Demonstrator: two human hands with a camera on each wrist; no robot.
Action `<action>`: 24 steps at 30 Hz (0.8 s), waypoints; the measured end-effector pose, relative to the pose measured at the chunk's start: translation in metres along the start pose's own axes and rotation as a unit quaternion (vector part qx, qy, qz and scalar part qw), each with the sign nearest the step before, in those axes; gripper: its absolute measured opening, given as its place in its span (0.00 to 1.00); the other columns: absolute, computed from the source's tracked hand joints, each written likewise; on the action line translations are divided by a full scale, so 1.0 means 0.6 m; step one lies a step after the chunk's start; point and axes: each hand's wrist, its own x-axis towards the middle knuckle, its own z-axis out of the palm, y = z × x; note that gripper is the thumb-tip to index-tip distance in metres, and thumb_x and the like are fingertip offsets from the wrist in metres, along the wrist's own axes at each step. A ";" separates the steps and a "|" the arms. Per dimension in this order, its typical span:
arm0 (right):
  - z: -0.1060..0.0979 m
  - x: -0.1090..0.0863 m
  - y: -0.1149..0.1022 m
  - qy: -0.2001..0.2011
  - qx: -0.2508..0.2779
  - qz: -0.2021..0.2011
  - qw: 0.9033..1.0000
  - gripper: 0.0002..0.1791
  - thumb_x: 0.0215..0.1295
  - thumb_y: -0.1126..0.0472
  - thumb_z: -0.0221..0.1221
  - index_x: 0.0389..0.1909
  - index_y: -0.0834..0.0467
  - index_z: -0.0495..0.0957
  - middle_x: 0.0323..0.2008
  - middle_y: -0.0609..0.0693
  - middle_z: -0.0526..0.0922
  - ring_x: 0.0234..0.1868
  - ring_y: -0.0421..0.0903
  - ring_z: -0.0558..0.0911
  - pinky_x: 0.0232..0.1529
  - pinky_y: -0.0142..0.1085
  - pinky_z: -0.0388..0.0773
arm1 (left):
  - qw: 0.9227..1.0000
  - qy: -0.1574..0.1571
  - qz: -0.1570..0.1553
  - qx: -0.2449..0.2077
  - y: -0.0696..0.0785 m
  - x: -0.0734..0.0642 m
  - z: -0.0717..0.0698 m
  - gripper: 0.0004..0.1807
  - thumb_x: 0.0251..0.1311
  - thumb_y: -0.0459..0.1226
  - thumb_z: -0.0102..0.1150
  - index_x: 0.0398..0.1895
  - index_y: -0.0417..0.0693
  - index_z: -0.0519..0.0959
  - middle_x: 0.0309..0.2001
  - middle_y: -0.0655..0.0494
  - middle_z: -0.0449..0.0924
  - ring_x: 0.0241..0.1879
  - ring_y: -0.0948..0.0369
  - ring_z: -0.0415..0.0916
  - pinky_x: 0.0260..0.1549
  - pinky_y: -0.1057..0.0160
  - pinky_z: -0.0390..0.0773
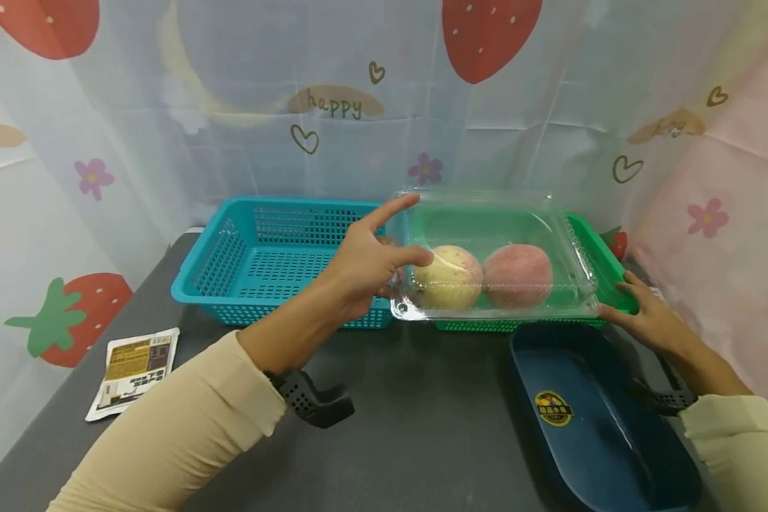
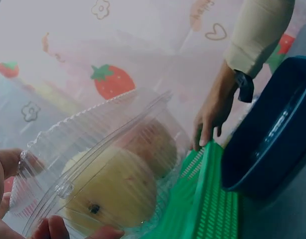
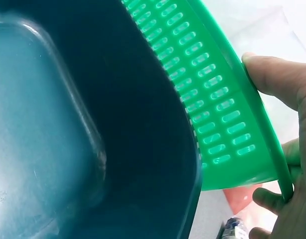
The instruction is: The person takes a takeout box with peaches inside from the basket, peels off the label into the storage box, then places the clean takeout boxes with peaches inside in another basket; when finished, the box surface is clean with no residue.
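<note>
My left hand [image 1: 358,263] holds a clear plastic clamshell box [image 1: 569,277] by its left end, raised in front of the green basket [image 1: 598,259]. Inside the box sit a yellowish peach [image 1: 451,279] and a pink peach [image 1: 518,276], side by side. In the left wrist view, the fingers [image 2: 56,228] curl about the box's near end. With its thumb on one side of the rim and fingers on the other, my right hand [image 3: 287,104] grips the green basket's right end. Much of that basket is seen only through the box.
A turquoise basket [image 1: 220,288] stands at the back left. Near the right front lies a dark blue tub [image 1: 601,427], close against the green basket. A flat printed packet [image 1: 134,370] rests on the dark table [image 1: 409,427] at left. Patterned curtain [image 1: 243,156] hangs behind.
</note>
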 end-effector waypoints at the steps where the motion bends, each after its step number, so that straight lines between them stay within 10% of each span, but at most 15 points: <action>1: 0.001 0.000 0.001 -0.002 0.001 0.000 1.000 0.45 0.69 0.48 0.53 0.66 0.82 0.48 0.71 0.74 0.34 0.68 0.75 0.38 0.58 0.72 0.42 | 1.000 0.002 -0.001 0.000 0.000 0.007 0.005 0.40 0.52 0.28 0.68 0.63 0.78 0.70 0.19 0.54 0.56 0.15 0.59 0.54 0.12 0.62 0.58; 9: 0.001 0.001 0.002 -0.016 -0.010 0.019 1.000 0.46 0.70 0.46 0.52 0.68 0.80 0.45 0.72 0.71 0.30 0.68 0.74 0.36 0.57 0.72 0.41 | 1.000 0.005 -0.017 -0.011 -0.015 0.066 0.044 0.40 0.53 0.28 0.67 0.62 0.80 0.70 0.18 0.56 0.55 0.14 0.59 0.45 0.15 0.60 0.52; 13: -0.001 0.000 0.001 -0.016 -0.009 0.017 1.000 0.47 0.69 0.46 0.53 0.68 0.80 0.46 0.72 0.71 0.31 0.69 0.74 0.36 0.57 0.72 0.42 | 1.000 0.008 -0.021 -0.017 -0.032 0.094 0.064 0.40 0.53 0.27 0.66 0.62 0.79 0.70 0.43 0.54 0.71 0.14 0.60 0.43 0.16 0.58 0.54; 15: -0.001 0.000 0.001 -0.016 -0.009 0.017 1.000 0.47 0.69 0.46 0.53 0.68 0.80 0.45 0.72 0.71 0.30 0.69 0.74 0.36 0.57 0.72 0.42 | 1.000 0.010 -0.021 -0.016 -0.040 0.106 0.074 0.40 0.53 0.27 0.66 0.64 0.77 0.70 0.62 0.51 0.63 0.14 0.60 0.44 0.15 0.57 0.56; 24: -0.001 -0.002 -0.002 -0.007 -0.016 0.015 1.000 0.47 0.68 0.46 0.54 0.68 0.80 0.47 0.72 0.72 0.32 0.69 0.74 0.38 0.57 0.72 0.43 | 0.999 0.038 -0.029 -0.005 -0.073 0.150 0.110 0.41 0.54 0.27 0.65 0.66 0.76 0.68 0.72 0.53 0.52 0.13 0.61 0.46 0.10 0.60 0.59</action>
